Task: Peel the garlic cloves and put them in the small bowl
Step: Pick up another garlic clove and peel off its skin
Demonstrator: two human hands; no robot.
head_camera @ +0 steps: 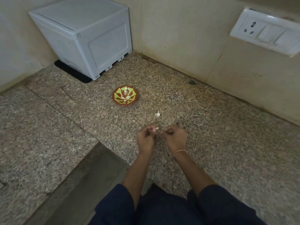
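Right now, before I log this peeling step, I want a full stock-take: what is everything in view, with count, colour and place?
small bowl: one, red-brown with green pattern, mid-counter
peeled cloves: a few, pale, inside the small bowl
garlic piece: one, whitish, on the counter between bowl and hands; clove or skin, cannot tell
garlic clove: one, pale, at the left hand's fingertips
box: one, light grey, back left corner
mat: one, black, under the box
socket panel: one, white, right wall
counter: one, speckled granite
left hand: pinches the garlic clove
right hand: fingers curled, beside the left; contents unclear
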